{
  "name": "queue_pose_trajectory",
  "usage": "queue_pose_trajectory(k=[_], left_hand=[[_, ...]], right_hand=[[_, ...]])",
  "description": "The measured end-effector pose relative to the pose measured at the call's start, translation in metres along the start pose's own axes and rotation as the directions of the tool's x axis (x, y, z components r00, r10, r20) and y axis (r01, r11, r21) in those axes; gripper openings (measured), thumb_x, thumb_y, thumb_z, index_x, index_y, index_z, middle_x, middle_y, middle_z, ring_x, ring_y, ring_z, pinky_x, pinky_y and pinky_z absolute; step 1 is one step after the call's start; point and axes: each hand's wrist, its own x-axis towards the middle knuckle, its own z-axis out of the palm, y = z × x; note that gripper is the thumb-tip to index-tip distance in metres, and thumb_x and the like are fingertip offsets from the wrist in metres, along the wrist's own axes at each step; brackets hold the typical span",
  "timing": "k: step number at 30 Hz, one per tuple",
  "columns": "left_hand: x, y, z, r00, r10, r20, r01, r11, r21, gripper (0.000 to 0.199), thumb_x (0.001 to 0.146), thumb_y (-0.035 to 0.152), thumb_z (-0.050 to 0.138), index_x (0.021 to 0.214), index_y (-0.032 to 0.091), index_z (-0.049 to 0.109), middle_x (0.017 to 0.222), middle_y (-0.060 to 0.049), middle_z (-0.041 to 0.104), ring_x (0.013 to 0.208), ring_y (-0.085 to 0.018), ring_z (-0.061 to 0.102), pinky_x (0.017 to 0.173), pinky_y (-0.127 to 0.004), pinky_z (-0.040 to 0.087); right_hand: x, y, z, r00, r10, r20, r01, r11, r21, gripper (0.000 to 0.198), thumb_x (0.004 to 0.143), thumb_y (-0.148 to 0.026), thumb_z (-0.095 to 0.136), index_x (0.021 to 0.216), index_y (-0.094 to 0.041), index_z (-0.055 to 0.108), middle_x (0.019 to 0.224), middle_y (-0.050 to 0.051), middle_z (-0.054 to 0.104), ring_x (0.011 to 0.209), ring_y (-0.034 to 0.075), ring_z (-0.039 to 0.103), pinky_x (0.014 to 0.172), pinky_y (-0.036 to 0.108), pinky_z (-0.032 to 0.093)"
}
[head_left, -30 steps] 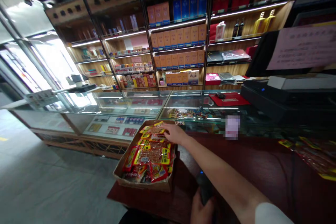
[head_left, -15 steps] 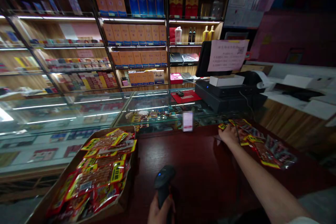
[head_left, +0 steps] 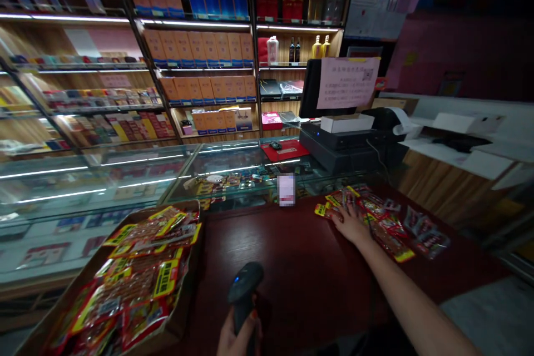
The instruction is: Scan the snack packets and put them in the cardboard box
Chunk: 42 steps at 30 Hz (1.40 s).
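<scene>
At the lower middle, my left hand (head_left: 238, 336) is wrapped round the handle of a black barcode scanner (head_left: 246, 283), its head tilted up above the dark red tabletop. My right hand (head_left: 349, 223) reaches out to the right side of the table. Its fingers are spread over yellow-and-red snack packets (head_left: 392, 240) lying in a loose group. One small packet (head_left: 321, 209) pokes out left of the fingertips. Clear-wrapped packets (head_left: 434, 242) lie further right. On the left stands an open cardboard box (head_left: 189, 283) heaped with similar snack packets (head_left: 137, 283).
Behind the table runs a glass display counter (head_left: 167, 164) with a red mat (head_left: 286, 150) and mouse on it. A price sign (head_left: 286, 189) stands at the table's back edge. A monitor (head_left: 311, 92) sits above a black cash drawer (head_left: 334, 150). Lit shelves of boxes fill the background.
My right hand's fingers have spread out flatter over the packets, and a packet by them has shifted. The whole view has turned slightly right. My left hand still grips the scanner.
</scene>
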Motion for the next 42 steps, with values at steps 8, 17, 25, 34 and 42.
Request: queue_pose_trajectory(k=[8,17,25,34,42], left_hand=[[-0.01,0.014,0.003,0.999,0.009,0.037,-0.009,1.0,0.009,0.071,0.06,0.068,0.08,0.104,0.017,0.059,0.049,0.005,0.061,0.029,-0.008,0.043,0.028,-0.018,0.036],[-0.014,0.017,0.005,0.999,0.011,0.051,-0.012,1.0,0.014,0.062,0.065,0.064,0.079,0.101,0.017,0.06,0.051,0.006,0.06,0.031,-0.007,0.044,0.029,-0.017,0.037],[-0.014,0.017,0.004,0.999,0.013,0.053,-0.015,0.999,0.033,0.062,0.068,0.06,0.079,0.108,0.017,0.06,0.054,0.004,0.064,0.031,-0.008,0.045,0.029,-0.017,0.038],[-0.013,0.016,0.002,0.993,0.063,0.099,-0.066,0.998,0.024,0.054,0.068,0.057,0.078,0.1,0.017,0.06,0.054,0.005,0.063,0.032,-0.009,0.046,0.029,-0.018,0.04],[-0.011,0.018,0.002,0.988,0.078,0.135,-0.081,0.996,0.021,0.054,0.069,0.057,0.078,0.098,0.016,0.059,0.054,0.005,0.063,0.033,-0.008,0.046,0.03,-0.018,0.04]], right_hand=[[-0.073,-0.029,0.003,0.936,-0.187,-0.298,0.177,0.982,-0.059,0.06,0.092,-0.05,0.044,0.146,-0.023,0.045,0.166,0.012,0.014,0.149,0.042,0.017,0.114,0.064,0.024],[-0.077,-0.024,0.008,0.899,-0.262,-0.351,0.274,0.962,-0.016,0.041,0.088,-0.039,0.048,0.122,-0.021,0.061,0.147,0.013,0.048,0.144,0.031,0.031,0.116,0.053,0.028],[-0.075,-0.027,0.011,0.883,-0.325,-0.339,0.378,0.92,0.1,0.038,0.09,-0.043,0.052,0.121,-0.022,0.054,0.131,0.013,0.063,0.123,0.03,0.055,0.116,0.063,0.014],[-0.077,-0.023,0.003,0.794,-0.46,-0.397,0.515,0.856,0.038,0.046,0.089,-0.029,0.055,0.134,-0.021,0.05,0.13,0.013,0.061,0.125,0.031,0.052,0.117,0.06,0.017],[-0.124,-0.108,-0.01,0.661,-0.635,-0.398,0.746,0.611,0.265,0.045,0.086,-0.027,0.062,0.13,-0.025,0.055,0.13,0.012,0.056,0.119,0.03,0.056,0.102,0.047,0.047]])
